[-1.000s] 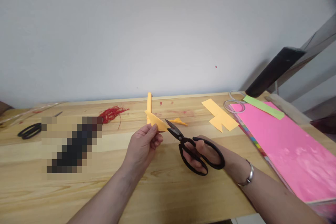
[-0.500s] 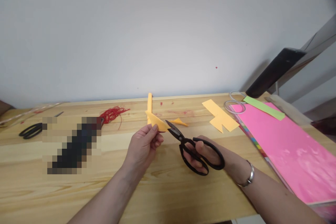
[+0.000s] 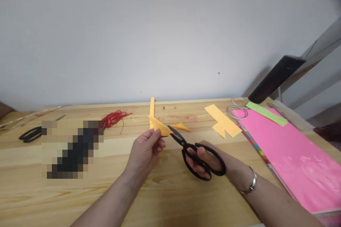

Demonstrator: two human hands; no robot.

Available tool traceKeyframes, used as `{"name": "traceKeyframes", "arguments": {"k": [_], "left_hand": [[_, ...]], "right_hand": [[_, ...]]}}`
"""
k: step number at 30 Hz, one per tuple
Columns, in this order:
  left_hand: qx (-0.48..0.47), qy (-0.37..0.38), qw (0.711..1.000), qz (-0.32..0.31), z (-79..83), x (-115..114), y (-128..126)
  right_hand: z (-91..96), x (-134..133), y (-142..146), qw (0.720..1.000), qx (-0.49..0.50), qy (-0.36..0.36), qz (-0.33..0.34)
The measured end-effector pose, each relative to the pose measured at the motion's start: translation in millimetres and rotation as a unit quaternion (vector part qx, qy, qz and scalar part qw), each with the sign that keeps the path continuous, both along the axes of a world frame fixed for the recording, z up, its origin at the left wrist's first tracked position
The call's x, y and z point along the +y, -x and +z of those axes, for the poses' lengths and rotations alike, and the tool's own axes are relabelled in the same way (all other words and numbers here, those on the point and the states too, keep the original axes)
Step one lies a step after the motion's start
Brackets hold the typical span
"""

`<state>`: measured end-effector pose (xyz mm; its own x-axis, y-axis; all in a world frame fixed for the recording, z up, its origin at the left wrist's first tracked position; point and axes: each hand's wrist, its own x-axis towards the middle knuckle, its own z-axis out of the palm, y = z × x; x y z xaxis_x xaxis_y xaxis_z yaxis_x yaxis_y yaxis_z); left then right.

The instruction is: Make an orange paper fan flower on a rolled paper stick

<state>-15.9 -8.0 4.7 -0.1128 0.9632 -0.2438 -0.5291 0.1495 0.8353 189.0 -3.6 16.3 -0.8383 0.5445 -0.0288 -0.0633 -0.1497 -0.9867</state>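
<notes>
My left hand (image 3: 145,150) pinches a folded piece of orange paper (image 3: 159,125) above the wooden table (image 3: 165,198). In my right hand (image 3: 205,159) are black scissors (image 3: 195,152), fingers through the loops, the blades pointing up-left and meeting the paper's right edge. A small orange scrap (image 3: 182,126) lies on the table just behind the blades. An orange paper roll (image 3: 152,108) lies behind the held piece.
A cut orange sheet (image 3: 223,121) lies to the right, beside a stack of pink paper (image 3: 290,156) with a green strip (image 3: 266,113) and silver scissor handles (image 3: 237,106). Red thread (image 3: 115,117) and another black pair of scissors (image 3: 30,134) lie at the left. A blurred-out object (image 3: 71,149) sits left of my hands.
The blades have closed slightly further onto the orange paper. Both hands hold nearly the same place; the view has tilted a little.
</notes>
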Motion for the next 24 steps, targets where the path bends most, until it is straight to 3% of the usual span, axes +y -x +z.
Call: {"name": "traceKeyframes", "arguments": {"k": [24], "left_hand": [[0.013,0.010,1.000,0.002,2.4,-1.7,1.2]], "right_hand": [[-2.4,0.4,1.8,1.000,-0.019,0.005,-0.024]]}}
